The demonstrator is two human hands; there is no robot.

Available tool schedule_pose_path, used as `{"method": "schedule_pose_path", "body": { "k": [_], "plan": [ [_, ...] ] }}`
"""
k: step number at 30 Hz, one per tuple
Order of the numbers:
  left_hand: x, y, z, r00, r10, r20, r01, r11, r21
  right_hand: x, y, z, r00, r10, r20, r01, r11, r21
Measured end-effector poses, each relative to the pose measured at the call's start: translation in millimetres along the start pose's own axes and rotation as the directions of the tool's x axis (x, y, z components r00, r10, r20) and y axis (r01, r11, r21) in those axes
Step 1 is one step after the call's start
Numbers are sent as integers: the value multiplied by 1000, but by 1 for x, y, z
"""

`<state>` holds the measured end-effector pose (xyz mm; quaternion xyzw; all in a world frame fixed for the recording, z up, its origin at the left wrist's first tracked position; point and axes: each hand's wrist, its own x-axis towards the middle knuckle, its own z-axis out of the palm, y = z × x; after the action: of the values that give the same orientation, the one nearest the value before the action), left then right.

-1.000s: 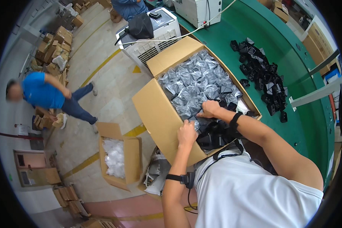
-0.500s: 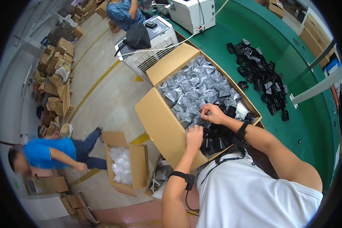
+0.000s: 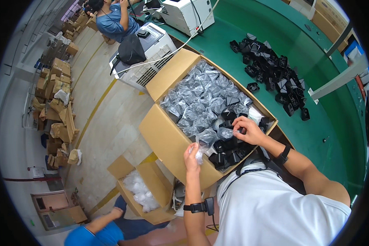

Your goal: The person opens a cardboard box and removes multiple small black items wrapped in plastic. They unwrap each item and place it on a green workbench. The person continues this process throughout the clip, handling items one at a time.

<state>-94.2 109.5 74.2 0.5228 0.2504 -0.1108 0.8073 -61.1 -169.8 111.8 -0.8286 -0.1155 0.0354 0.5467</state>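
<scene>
A large open cardboard box (image 3: 160,135) in front of me holds many clear-bagged black parts (image 3: 197,98) and, at its near end, bare black parts (image 3: 233,158). At the box's left edge, my left hand (image 3: 191,159) is closed on a crumpled clear plastic bag (image 3: 199,155). Close to that bag lies a bagged part (image 3: 207,137); whether the two are joined is hard to see. My right hand (image 3: 248,130) is over the near right of the box, thumb and fingers pinched at the edge of another bagged black part (image 3: 225,133).
A pile of bare black parts (image 3: 274,69) lies on the green table (image 3: 315,135) to the right. Left of the box stands a carton (image 3: 168,180) of clear plastic bags. A person in blue (image 3: 94,235) is beside it; another sits (image 3: 117,22) beyond the white appliance (image 3: 151,49).
My left hand has moved left and down and now has clear plastic in it. My right hand has shifted right. The nearby person in blue has moved closer to the carton. The view has turned slightly.
</scene>
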Motion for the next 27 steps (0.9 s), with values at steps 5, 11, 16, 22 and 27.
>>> {"method": "schedule_pose_path", "body": {
  "k": [5, 11, 16, 22, 27],
  "plan": [
    [-12, 1, 31, 996, -87, -12, 86, 990, -114, 13, -1, -8, 996, -70, -57, 84, 945, 316],
    [-25, -2, 64, 973, 220, 73, -228, 965, 129, 27, 13, -30, 981, 18, 192, -98, 903, 419],
    [-37, -23, 101, 980, 66, 187, -68, 998, 6, 30, -2, -34, 968, 8, 251, -51, 985, 163],
    [-30, -43, 105, 999, -34, -3, 34, 995, 94, 47, 16, -46, 936, -5, 352, -153, 895, 419],
    [-44, -28, 141, 996, 56, 75, -69, 980, 187, 81, 83, -93, 970, -51, 238, 174, 828, -533]
  ]
}}
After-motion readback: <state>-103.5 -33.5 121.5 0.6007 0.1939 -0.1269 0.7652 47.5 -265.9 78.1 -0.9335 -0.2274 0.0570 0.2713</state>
